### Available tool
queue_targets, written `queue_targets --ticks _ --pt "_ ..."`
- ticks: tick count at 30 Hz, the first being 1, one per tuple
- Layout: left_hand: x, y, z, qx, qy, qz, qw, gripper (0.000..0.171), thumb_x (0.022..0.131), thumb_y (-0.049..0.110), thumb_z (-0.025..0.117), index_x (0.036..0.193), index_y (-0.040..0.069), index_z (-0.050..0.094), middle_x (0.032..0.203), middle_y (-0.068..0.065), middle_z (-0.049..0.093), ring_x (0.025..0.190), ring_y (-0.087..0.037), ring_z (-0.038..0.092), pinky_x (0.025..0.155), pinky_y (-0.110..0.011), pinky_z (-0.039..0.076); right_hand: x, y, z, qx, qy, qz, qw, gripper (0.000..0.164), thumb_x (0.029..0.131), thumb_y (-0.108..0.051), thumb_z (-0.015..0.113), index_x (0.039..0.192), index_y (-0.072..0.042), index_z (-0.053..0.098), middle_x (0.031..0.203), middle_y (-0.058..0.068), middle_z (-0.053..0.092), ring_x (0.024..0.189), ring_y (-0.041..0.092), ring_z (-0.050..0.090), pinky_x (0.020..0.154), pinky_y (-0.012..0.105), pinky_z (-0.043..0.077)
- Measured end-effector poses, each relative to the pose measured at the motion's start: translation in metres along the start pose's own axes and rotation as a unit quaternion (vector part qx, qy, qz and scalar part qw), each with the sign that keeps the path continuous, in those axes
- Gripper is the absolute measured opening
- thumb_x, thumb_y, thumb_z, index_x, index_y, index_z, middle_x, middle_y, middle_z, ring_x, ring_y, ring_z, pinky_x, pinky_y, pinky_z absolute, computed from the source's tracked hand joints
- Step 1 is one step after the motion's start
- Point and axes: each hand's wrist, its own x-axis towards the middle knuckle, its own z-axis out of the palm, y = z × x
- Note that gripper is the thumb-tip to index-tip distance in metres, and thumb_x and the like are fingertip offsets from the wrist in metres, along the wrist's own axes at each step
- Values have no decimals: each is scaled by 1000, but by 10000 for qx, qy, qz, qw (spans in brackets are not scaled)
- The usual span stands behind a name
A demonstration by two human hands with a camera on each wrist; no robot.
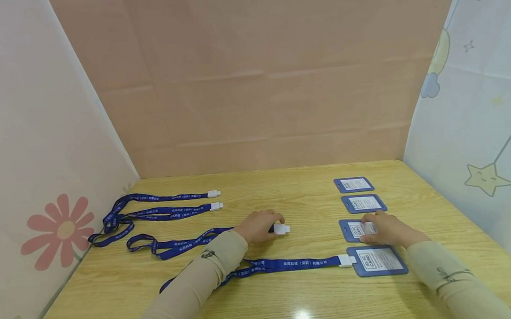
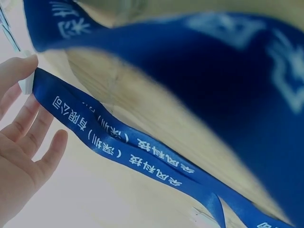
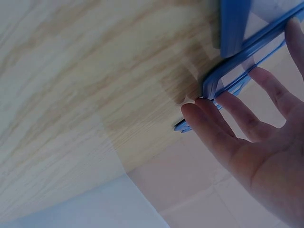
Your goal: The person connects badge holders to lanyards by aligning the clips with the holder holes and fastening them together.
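My left hand (image 1: 257, 227) pinches the white clip (image 1: 282, 229) of a blue lanyard (image 1: 190, 243) with white lettering. In the left wrist view, thumb and fingers meet on that clip (image 2: 27, 83), and the strap (image 2: 109, 126) trails away from it. On the right, my right hand (image 1: 389, 230) grips a blue card holder (image 1: 348, 231) by its edges, partly covering its white card. The right wrist view shows fingertips along the holder's blue rim (image 3: 211, 85). Closest to me, another lanyard (image 1: 304, 263) has its white clip (image 1: 346, 260) at the slot end of a card holder (image 1: 382, 260).
Two more lanyards (image 1: 168, 197) (image 1: 183, 211) lie at the back left, their loops overlapping. Two card holders (image 1: 371, 184) (image 1: 380, 201) lie at the back right. A tan panel (image 1: 258, 79) stands behind the wooden table (image 1: 271, 308), with patterned sheets at both sides.
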Motion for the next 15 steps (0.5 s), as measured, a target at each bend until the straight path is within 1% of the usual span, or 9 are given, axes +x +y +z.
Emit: queue_targets --ticks 3,9,15 --pt "1 1 0 -2 47 45 10000 34 88 26 65 120 20 59 114 -1 64 100 -14 61 90 -31 50 1 0 1 18 9 27 10000 62 78 -46 69 120 -3 56 117 34 51 105 49 53 88 64 41" --pt "1 5 -2 -43 145 147 9998 32 90 24 62 121 16 60 115 -3 64 102 -15 62 88 -30 50 1 0 1 -12 16 -47 10000 64 78 -47 69 121 -2 56 116 33 51 104 50 53 87 63 41" --pt "4 8 -2 58 101 84 9999 33 92 25 59 123 16 59 117 -2 64 104 -14 62 88 -29 50 2 1 1 -42 -6 27 10000 62 78 -45 69 121 -2 56 117 33 51 105 50 53 88 63 41"
